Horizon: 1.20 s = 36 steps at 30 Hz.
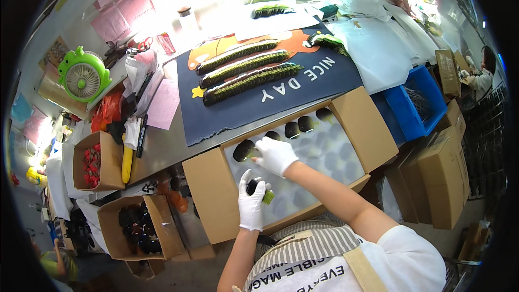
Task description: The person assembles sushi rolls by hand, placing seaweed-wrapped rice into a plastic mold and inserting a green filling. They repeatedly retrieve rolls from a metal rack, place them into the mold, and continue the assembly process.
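An open cardboard box (367,117) lies before me, with dark tinted lenses (243,150) in a row on a translucent white sheet (292,198); more lenses show faintly beneath. My left hand (252,198), in a white glove, holds a small stack of dark lenses (253,187) with green tabs over the box's left part. My right hand (276,155), also gloved, reaches over the far row beside a lens, its fingertips close together; whether they pinch something is unclear. Beyond the box, several long rows of stacked lenses (251,83) lie on a dark printed mat (227,117).
Left stand a green fan (83,77), a carton of red pieces (115,162) and a carton of dark lenses (164,227). A blue bin (429,123) and cardboard boxes (444,178) are at right. Another person (482,74) sits far right; a further person (61,265) is at lower left.
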Tool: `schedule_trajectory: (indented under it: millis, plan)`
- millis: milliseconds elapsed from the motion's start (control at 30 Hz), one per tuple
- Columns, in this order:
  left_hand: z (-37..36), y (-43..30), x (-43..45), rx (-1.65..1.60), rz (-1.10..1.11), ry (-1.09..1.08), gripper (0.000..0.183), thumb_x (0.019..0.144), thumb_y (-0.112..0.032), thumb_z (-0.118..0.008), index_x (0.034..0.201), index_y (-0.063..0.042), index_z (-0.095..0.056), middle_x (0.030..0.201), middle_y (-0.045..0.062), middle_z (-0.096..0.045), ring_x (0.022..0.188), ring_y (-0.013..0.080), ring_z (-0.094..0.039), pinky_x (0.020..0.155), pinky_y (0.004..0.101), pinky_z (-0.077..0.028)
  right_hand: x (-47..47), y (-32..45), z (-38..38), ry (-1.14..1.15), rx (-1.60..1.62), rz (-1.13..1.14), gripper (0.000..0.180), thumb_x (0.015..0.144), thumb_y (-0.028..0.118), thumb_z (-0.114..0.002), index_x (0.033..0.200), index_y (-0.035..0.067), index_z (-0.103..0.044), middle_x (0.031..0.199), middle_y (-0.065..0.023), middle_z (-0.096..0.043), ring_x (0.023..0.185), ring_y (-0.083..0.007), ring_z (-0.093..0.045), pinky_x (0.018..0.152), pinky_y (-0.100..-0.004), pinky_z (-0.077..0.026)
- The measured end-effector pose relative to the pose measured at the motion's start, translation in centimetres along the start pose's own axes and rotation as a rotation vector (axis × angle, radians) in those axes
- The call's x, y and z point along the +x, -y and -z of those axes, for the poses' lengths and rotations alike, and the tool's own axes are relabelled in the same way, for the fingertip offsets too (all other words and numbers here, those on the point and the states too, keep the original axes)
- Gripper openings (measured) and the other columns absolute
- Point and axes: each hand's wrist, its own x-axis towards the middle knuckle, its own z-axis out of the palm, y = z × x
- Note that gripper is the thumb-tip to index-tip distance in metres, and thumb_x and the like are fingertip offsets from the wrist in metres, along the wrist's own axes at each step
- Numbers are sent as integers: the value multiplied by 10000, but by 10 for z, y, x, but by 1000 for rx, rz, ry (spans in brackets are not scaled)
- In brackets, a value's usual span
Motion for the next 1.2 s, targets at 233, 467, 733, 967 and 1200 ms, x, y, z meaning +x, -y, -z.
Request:
schedule_trajectory:
  millis: [233, 467, 733, 967, 1200]
  plan:
    - [6, 0, -3, 232, -41, 8, 514, 902, -111, -670, 1362, -81, -443, 1054, 46, -552, 917, 167, -622, 786, 315, -542, 15, -10, 4, 198, -49, -151, 242, 818, 299, -673, 863, 61, -685, 884, -155, -684, 849, -314, -675, 754, -403, -540]
    - [-3, -35, 10, 1452, -518, -25, 515, 798, -248, -722, 1281, -210, -549, 1157, 142, -504, 1041, 328, -557, 833, 439, -527, 11, -6, -3, 109, -30, -67, 194, 819, 279, -641, 824, 89, -678, 829, -131, -681, 788, -324, -668, 714, -416, -533]
    - [-17, -47, 55, 1929, -492, 7, 347, 793, -224, -698, 1122, -172, -599, 1071, 157, -546, 934, 348, -581, 728, 435, -545, 8, -28, 11, 81, -156, -96, 129, 814, 195, -616, 813, 75, -662, 831, -146, -686, 756, -343, -671, 704, -437, -531]
    - [-18, -44, 61, 2040, -455, -54, 328, 829, -259, -676, 1091, -89, -575, 1065, 151, -527, 949, 308, -592, 670, 386, -572, 11, -18, 6, 104, -51, -29, 134, 822, 171, -600, 844, 59, -669, 854, -168, -686, 784, -347, -680, 708, -436, -540]
    - [0, -49, 27, 1092, -277, 148, 535, 844, -271, -685, 1318, -83, -523, 1212, 144, -541, 1108, 268, -561, 945, 371, -469, -25, -116, 60, -128, -161, -249, 138, 854, 232, -626, 941, 127, -644, 961, -85, -632, 903, -299, -642, 778, -416, -524]
